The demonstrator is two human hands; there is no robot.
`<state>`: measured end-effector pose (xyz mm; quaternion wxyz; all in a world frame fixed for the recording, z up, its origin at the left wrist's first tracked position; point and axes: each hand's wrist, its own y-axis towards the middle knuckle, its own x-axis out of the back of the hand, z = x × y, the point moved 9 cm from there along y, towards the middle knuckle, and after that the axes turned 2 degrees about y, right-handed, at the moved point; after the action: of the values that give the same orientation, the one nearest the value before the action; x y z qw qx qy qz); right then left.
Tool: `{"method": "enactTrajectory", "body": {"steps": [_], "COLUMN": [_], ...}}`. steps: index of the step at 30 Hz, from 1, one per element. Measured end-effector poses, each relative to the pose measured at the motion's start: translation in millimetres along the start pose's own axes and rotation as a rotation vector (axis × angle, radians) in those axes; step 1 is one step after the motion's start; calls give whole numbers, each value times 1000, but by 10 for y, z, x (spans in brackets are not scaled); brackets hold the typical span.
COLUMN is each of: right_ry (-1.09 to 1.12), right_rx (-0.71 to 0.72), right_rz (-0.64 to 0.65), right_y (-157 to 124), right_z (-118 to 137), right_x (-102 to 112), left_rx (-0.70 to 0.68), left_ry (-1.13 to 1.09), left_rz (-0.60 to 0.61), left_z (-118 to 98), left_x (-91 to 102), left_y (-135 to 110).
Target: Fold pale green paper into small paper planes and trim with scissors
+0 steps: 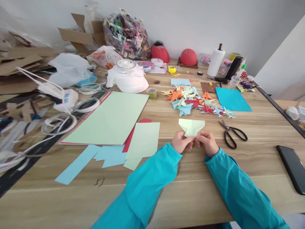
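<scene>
Between my two hands is a small pale green sheet of folded paper [192,126], wide at the far edge and narrowing toward my fingers. My left hand [181,142] pinches its lower left side. On its lower right side, my right hand [207,142] pinches with thumb and index finger. Black-handled scissors [230,132] lie to the right, blades partly apart. Beyond the hands is a heap of small folded paper shapes [183,101] in orange, red, blue and pale green. To the left lies a pale green paper rectangle [143,140].
Large pale green sheets [109,117] and blue paper strips [77,163] lie left. A phone [292,167] rests at the right edge. Farther back are a thread spool [152,93], a turquoise cloth-like square [233,99], a white bottle [215,62] and coiled white cables [59,124].
</scene>
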<state>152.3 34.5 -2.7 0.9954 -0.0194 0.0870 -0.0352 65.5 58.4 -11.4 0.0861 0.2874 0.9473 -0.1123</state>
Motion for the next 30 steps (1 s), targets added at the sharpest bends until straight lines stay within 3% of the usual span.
{"method": "enactTrajectory", "body": {"steps": [8,13,20,30], "right_ry": [-101,-126,-74,-14], "right_rx": [-3,-41,-82,-87], "right_rz": [26,68,121,186], "right_y": [-16,-19,-36,-29], "right_z": [64,60,1,-77], "right_x": [-34,-59,-78,-100], "left_rx": [-30,-34,-7,8], "left_ry": [77,181,70,-43], "left_rz": [23,128,202,214], "left_z": [-52,-64,-6,24], "left_x": [5,-57,-103,-116], "left_y": [-8,-15,0,23]}}
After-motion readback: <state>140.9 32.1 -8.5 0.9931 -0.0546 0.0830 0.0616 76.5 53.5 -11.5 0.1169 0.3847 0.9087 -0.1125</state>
